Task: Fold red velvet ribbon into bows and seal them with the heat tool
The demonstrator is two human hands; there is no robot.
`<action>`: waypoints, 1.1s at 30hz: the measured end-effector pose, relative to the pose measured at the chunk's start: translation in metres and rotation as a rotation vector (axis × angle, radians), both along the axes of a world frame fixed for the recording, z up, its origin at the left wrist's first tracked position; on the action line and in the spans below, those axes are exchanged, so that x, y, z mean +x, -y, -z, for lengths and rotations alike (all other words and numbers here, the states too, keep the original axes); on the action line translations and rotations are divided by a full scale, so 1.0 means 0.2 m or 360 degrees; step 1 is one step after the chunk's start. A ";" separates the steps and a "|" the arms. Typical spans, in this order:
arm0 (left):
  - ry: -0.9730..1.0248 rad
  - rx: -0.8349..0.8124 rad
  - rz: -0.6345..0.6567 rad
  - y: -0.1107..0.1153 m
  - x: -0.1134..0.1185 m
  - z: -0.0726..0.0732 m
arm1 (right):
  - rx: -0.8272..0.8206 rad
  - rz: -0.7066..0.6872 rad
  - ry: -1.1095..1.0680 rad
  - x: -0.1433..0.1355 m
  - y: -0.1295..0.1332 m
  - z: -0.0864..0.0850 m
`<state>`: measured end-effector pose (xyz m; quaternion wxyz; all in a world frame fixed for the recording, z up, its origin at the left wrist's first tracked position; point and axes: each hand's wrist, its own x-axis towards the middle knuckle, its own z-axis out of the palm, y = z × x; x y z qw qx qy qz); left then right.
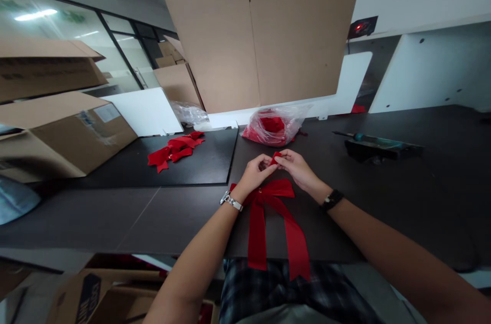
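Between my two hands is a small piece of red ribbon (275,158), pinched by the fingertips of both. My left hand (255,173) grips it from the left, and my right hand (297,168) from the right. Just below them a large red ribbon bow (278,188) lies on the dark table, its two long tails hanging over the front edge. A small gold-coloured spot shows at the bow's middle. Part of its left loop is hidden behind my left wrist.
Finished-looking red bows (174,150) lie on a black board (207,160) at the left. Behind my hands sits a clear plastic bag (274,124) of red pieces. A glue gun or similar tool (383,146) rests on a stand at right. Cardboard boxes (84,135) stand at far left.
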<state>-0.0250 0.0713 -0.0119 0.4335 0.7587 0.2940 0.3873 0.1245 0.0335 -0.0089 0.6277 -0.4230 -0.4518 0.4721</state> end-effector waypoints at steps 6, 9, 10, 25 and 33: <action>0.0089 -0.0343 0.0189 0.01 -0.02 -0.05 | 0.0106 0.0155 0.0002 0.01 0.00 -0.02; 0.0106 -0.0422 0.0214 0.01 -0.03 -0.06 | 0.0130 0.0193 -0.0010 0.01 0.00 -0.04; 0.0108 -0.0425 0.0203 0.01 -0.03 -0.06 | 0.0130 0.0192 -0.0013 0.01 0.00 -0.04; -0.0013 -0.0244 0.0109 -0.04 -0.04 -0.02 | 0.0020 0.0133 0.0049 0.01 0.00 -0.03; -0.0042 -0.0200 0.0101 -0.03 -0.04 -0.03 | 0.0070 0.0267 0.0051 0.04 0.00 -0.05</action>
